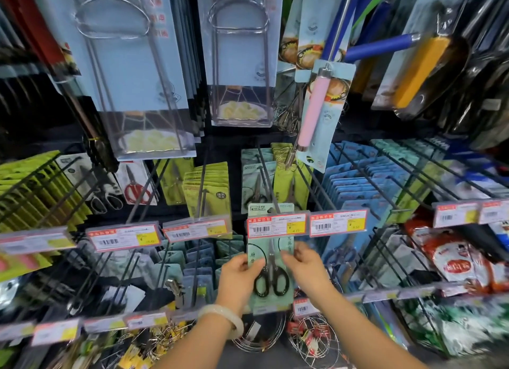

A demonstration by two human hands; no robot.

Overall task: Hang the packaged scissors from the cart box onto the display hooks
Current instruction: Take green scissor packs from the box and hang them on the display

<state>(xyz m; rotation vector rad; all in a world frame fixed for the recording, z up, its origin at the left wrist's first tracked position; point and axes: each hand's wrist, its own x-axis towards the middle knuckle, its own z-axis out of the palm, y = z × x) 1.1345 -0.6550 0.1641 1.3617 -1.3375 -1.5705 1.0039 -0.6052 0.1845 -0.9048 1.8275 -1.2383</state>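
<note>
Both hands, left hand (239,275) and right hand (304,269), pinch the scissors pack (271,261) by its edges, steadying its hole onto the hook (268,181).

Two bare forearms in frame, no sleeves visible on either up to the bottom edge. Left hand (239,279): no rings or gloves that I can make out. Left wrist carries one thick, smooth, rounded bangle (224,319), pale milky white, slightly translucent and glossy, no visible clasp or markings. Right hand (304,269): nothing worn, right wrist bare too. Nails too blurred to tell.
</note>
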